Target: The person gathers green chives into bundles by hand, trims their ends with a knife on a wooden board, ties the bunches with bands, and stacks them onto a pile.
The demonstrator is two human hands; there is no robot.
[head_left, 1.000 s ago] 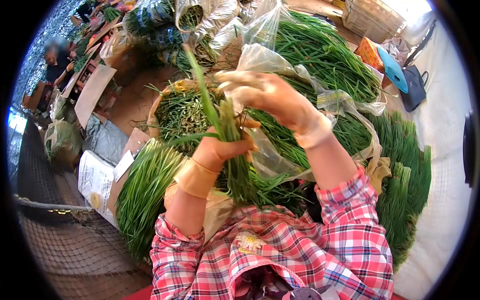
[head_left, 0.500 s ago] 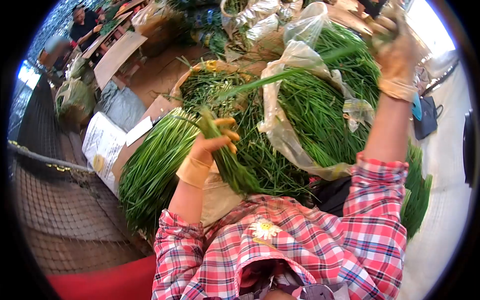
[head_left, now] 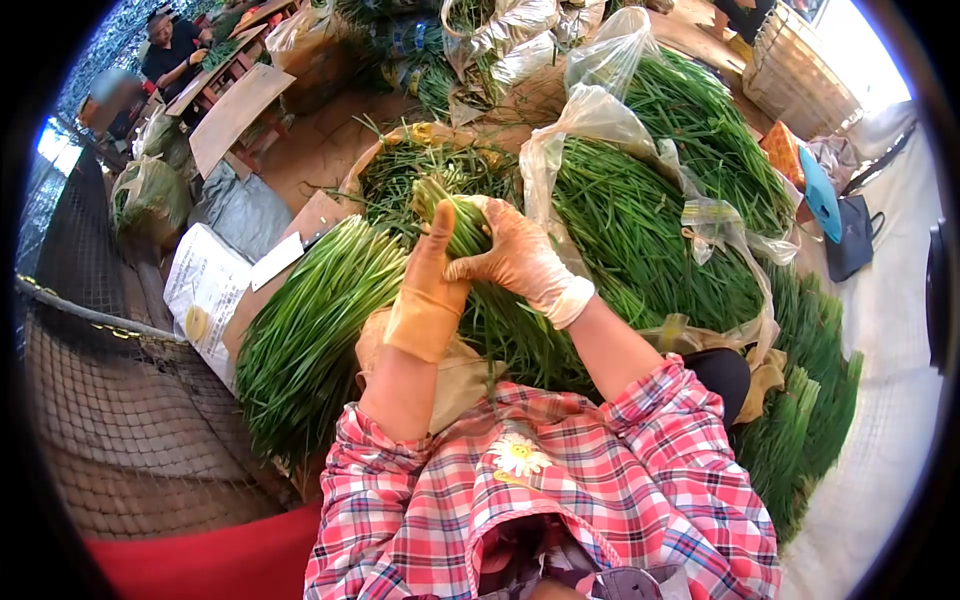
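Note:
Both gloved hands meet around a bunch of chives (head_left: 466, 232), held with its pale cut ends up and its leaves hanging down behind the hands. My left hand (head_left: 430, 290), in an orange-tan glove, presses it from the left with the thumb raised; its other fingers are mostly hidden. My right hand (head_left: 522, 262), in a pale glove, closes on the right side. A neat stack of chives (head_left: 320, 330) lies left of my left hand. Loose chives (head_left: 410, 175) fill an open sack just beyond, and a larger heap (head_left: 640, 235) in clear plastic lies to the right.
More chive bundles (head_left: 800, 400) lie at my right side by a white sheet (head_left: 880, 350). A wicker basket (head_left: 795, 75) stands far right. Netting (head_left: 130, 420) borders the left. A board (head_left: 235, 120) and a person (head_left: 170, 55) are at the upper left.
My right hand has come down from the upper right, where it was raised with a long leaf trailing, to the bunch in my left hand. The bunch has turned more upright.

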